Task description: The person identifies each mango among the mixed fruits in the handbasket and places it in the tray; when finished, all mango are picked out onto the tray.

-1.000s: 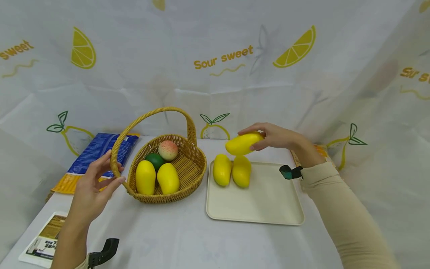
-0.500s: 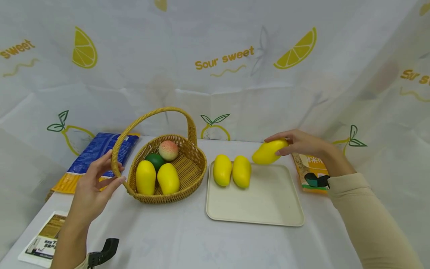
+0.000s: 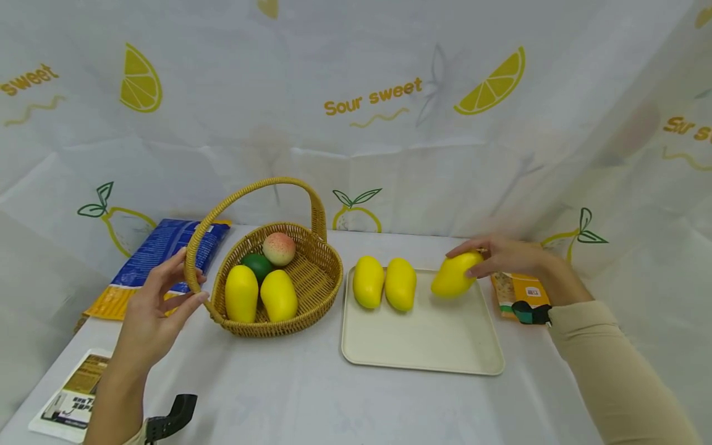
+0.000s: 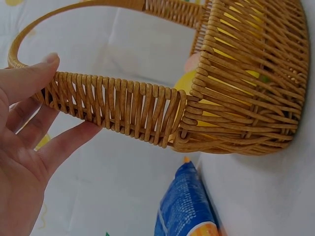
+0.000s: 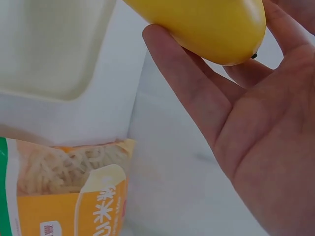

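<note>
My left hand [image 3: 152,312] pinches the handle of the wicker basket [image 3: 319,318] at its left side, thumb on one face and fingers on the other. Inside the basket lie two yellow mangoes, a green fruit [image 3: 257,267] and a peach [image 3: 279,249]. My right hand [image 3: 503,256] grips a yellow mango [image 3: 455,275] over the back right part of the cream tray [image 3: 423,352]. Whether that mango touches the tray I cannot tell. Two more mangoes [image 3: 400,284] lie side by side at the tray's back left. In the right wrist view, fingers and thumb curl round the held mango [image 5: 216,29].
Behind the basket's left side lies a blue and orange bag [image 3: 161,253]. An orange food packet [image 3: 523,290] is right of the tray, partly behind the right wrist. A white printed packet [image 3: 72,398] sits at the front left. A patterned curtain [image 3: 356,148] hangs behind the table.
My right hand has carried its mango rightward past the two tray mangoes, then lowered it towards the tray's back right. The left hand and basket have stayed put.
</note>
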`<action>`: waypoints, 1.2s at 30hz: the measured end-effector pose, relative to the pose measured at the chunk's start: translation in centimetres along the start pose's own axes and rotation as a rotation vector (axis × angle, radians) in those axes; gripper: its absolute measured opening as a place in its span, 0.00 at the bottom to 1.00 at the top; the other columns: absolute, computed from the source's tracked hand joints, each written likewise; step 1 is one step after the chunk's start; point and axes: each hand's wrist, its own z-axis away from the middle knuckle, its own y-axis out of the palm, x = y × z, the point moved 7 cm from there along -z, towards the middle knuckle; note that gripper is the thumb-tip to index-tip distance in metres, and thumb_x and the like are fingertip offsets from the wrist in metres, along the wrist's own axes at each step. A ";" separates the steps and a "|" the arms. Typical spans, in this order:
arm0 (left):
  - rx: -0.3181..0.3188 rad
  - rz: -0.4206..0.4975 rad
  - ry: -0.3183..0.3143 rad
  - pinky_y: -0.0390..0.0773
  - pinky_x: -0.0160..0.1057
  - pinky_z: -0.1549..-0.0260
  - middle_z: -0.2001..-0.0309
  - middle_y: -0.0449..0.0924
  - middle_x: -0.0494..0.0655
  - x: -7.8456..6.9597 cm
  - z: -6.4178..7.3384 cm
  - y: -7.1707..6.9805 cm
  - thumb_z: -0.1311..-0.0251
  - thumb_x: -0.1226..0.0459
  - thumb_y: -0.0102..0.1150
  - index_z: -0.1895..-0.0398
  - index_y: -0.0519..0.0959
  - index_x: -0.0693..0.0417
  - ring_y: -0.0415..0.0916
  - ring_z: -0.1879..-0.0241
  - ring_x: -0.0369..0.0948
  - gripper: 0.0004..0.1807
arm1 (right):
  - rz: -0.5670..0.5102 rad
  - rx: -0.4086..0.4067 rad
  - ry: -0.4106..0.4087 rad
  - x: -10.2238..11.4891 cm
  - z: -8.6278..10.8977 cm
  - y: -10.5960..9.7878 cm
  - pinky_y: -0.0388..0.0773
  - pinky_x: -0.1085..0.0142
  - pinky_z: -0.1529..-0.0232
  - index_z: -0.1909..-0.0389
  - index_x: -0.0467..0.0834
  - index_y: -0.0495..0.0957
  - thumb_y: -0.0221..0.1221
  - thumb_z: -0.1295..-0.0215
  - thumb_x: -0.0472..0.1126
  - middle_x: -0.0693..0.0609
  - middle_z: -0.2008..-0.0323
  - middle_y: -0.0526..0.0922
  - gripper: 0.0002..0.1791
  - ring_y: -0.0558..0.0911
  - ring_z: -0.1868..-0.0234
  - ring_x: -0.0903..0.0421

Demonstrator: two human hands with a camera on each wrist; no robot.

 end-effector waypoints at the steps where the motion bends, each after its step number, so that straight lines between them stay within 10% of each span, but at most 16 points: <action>1: 0.001 -0.003 -0.002 0.75 0.12 0.53 0.49 0.75 0.20 0.0 0.0 0.0 0.55 0.91 0.64 0.23 0.63 0.56 0.74 0.46 0.17 0.53 | -0.014 0.009 0.005 -0.2 -0.1 0.2 0.83 0.69 0.45 0.32 0.43 0.75 0.65 0.32 0.41 0.40 0.41 0.81 0.28 0.83 0.51 0.58; 36: 0.003 0.002 -0.005 0.75 0.13 0.53 0.49 0.75 0.22 0.1 -0.1 0.0 0.54 0.90 0.64 0.23 0.63 0.55 0.74 0.46 0.17 0.52 | -0.123 0.012 0.108 -3.1 -4.0 3.4 0.83 0.47 0.39 0.32 0.43 0.75 0.62 0.32 0.41 0.36 0.25 0.65 0.27 0.77 0.36 0.46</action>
